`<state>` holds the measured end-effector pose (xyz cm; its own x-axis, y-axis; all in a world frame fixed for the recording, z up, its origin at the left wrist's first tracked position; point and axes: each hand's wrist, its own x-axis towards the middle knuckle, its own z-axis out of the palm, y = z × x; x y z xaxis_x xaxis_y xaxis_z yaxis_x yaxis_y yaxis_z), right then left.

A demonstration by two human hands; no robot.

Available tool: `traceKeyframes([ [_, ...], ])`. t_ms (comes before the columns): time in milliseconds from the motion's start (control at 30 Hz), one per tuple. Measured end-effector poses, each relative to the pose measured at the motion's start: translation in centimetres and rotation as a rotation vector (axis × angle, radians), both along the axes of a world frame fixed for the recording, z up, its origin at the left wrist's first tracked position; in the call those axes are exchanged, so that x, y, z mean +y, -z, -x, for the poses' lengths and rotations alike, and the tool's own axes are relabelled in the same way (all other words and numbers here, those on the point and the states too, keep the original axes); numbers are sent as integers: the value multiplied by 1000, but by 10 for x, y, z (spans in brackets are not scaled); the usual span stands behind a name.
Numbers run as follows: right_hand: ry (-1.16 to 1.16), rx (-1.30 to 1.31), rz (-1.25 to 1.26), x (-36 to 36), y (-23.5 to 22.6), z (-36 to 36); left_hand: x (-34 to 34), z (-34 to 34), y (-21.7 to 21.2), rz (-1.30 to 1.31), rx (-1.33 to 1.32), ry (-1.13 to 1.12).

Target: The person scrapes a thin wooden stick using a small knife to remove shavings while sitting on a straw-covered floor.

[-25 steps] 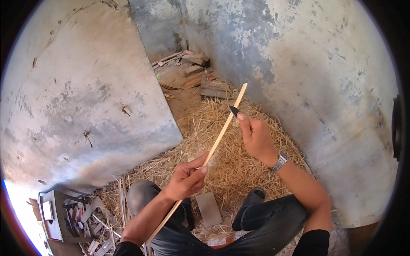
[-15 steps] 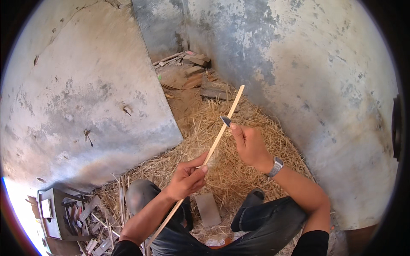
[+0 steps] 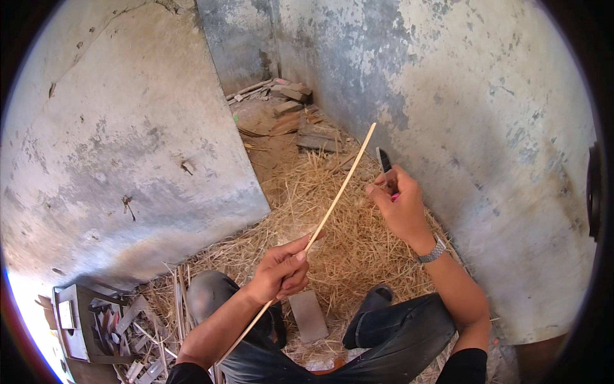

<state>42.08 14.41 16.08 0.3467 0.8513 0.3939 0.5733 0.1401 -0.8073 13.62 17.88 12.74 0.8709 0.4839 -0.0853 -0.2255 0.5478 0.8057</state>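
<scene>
Daylight is filling the scene, bright and even, giving warm colour to the straw (image 3: 339, 237). The strongest glare is burning out at the lower left rim, where the picture is going white-blue beside the grey crate (image 3: 77, 317). The left wall (image 3: 115, 147) is catching more light than the corner (image 3: 249, 45), which is sitting in a duller, cooler tone. Soft shadow is pooling under the right wall (image 3: 499, 160) and beneath the knees. Focus is holding sharp through the centre; the thin strip (image 3: 332, 205) is showing a clean edge. Fisheye distortion is bending the wall edges outward, and a black vignette is closing in on all corners, with slight colour fringing at the rim.
</scene>
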Motion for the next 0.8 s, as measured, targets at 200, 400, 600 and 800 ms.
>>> traceKeyframes([
  [200, -145, 202, 1, -1, -4, 2, -3, -4, 1, 82, -7, 72],
  [400, -156, 262, 72, -1, -8, 11, -8, -10, 6, 62, 9, 125],
  [600, -67, 525, -12, 5, 2, -1, -11, -11, 9, 107, 32, 202],
  [800, 136, 207, -104, 5, 1, -36, -8, -7, 13, -151, 200, 238],
])
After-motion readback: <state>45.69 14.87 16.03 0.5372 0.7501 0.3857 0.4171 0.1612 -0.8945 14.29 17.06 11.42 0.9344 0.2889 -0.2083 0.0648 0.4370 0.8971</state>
